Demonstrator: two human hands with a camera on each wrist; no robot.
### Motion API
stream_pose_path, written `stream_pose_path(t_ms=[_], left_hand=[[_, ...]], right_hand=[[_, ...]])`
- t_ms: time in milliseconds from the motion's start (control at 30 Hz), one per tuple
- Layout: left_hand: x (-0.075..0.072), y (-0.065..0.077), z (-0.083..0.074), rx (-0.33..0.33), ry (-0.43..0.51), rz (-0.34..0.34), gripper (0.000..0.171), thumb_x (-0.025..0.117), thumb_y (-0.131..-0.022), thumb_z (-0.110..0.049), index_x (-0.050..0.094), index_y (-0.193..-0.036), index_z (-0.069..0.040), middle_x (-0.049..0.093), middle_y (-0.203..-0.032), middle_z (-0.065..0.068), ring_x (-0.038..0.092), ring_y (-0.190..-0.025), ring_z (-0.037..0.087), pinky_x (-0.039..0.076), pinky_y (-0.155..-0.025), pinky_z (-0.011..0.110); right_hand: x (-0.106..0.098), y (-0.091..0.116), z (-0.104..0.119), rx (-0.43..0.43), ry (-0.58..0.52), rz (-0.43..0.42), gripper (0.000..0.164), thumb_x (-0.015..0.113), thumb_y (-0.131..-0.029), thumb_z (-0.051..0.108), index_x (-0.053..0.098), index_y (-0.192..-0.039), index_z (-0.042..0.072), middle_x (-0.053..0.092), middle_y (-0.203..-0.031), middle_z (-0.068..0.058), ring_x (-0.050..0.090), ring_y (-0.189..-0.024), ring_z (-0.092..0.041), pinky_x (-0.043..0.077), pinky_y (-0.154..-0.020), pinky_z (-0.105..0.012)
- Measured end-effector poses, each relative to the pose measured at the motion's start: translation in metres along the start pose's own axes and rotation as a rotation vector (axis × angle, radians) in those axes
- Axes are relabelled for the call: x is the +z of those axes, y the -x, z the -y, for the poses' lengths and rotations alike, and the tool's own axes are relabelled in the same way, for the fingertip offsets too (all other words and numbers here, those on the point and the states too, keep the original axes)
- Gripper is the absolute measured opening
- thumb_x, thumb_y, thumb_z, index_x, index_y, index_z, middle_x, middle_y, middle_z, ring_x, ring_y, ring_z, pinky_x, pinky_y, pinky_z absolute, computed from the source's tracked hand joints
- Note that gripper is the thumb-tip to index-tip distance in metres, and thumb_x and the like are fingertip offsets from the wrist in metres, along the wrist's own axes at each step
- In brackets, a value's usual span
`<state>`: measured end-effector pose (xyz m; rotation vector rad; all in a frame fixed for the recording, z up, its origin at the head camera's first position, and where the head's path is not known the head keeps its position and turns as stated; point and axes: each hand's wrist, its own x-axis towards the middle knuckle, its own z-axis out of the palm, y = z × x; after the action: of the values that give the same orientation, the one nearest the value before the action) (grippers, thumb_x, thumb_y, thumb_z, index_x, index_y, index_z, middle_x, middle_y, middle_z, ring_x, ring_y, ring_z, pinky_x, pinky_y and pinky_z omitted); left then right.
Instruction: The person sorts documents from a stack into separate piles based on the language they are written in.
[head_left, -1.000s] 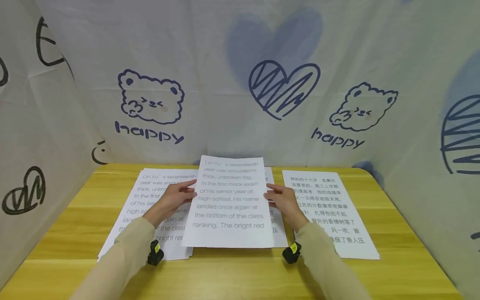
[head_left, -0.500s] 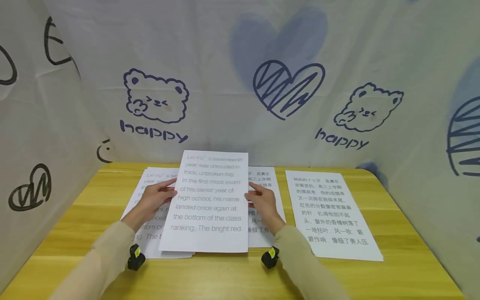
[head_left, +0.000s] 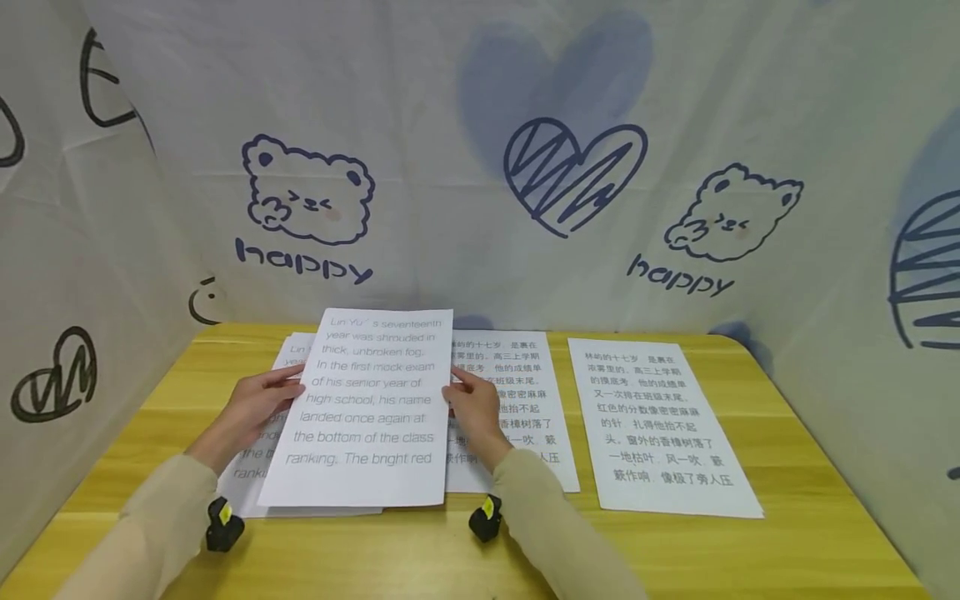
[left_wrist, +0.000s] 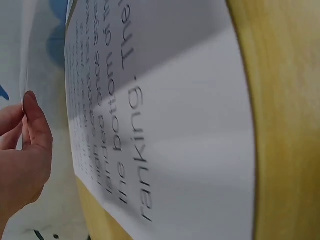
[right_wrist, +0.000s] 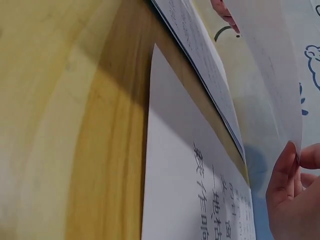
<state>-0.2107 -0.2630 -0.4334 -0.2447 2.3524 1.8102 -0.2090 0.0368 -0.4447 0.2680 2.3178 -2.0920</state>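
Note:
A white sheet of paper (head_left: pixel 360 408) printed with large English text is held up between both hands. My left hand (head_left: pixel 255 408) pinches its left edge between thumb and fingers. On the opposite edge, my right hand (head_left: pixel 476 410) pinches it the same way. Both wrist views show a gap between this sheet and the papers lying below. Beneath it on the left is a stack of English-printed paper (left_wrist: pixel 200 125), mostly covered in the head view. Under and beyond the right hand lies a paper with Chinese text (head_left: pixel 517 417), partly hidden by the held sheet.
Farther right on the wooden table (head_left: pixel 675 550) lies another Chinese-printed paper (head_left: pixel 660 433). A white curtain (head_left: pixel 435 208) with bear and heart drawings hangs behind the table and along both sides.
Both hands have carried the English sheet leftward, from over the middle Chinese paper to over the left stack. More of the middle paper now shows, and the right-hand paper is fully uncovered.

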Motion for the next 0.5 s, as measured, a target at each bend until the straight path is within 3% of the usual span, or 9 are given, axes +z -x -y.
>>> stream_pose_path(t_ms=[167,367,500], left_hand=[[-0.011,0.001,0.01,-0.039,0.046,-0.019,0.058,0.057,-0.098,-0.018,0.034,-0.149,-0.003,0.054,-0.121,0.009,0.057,-0.089,0.005,0.049,-0.078,0.016],[-0.022,0.0,0.015,-0.081,0.069,-0.042,0.059,0.056,-0.099,-0.021,0.031,-0.15,-0.005,0.044,-0.14,0.021,0.058,-0.091,0.007,0.05,-0.078,0.018],[-0.029,-0.001,0.016,-0.104,0.053,-0.072,0.059,0.056,-0.099,-0.023,0.032,-0.15,-0.004,0.04,-0.143,0.024,0.058,-0.09,0.009,0.05,-0.076,0.018]], right_hand=[[0.015,0.003,0.002,0.009,0.002,0.011,0.044,0.062,-0.087,0.005,0.059,-0.131,0.005,0.06,-0.095,-0.006,0.056,-0.073,-0.014,0.053,-0.064,-0.028],[0.032,0.003,0.005,0.049,-0.025,-0.016,0.045,0.062,-0.085,0.004,0.061,-0.13,0.006,0.06,-0.091,-0.006,0.053,-0.066,-0.012,0.049,-0.059,-0.024],[0.045,0.002,0.004,0.058,-0.072,-0.033,0.046,0.061,-0.082,-0.001,0.062,-0.128,0.003,0.059,-0.083,-0.004,0.048,-0.056,-0.009,0.043,-0.052,-0.021]])
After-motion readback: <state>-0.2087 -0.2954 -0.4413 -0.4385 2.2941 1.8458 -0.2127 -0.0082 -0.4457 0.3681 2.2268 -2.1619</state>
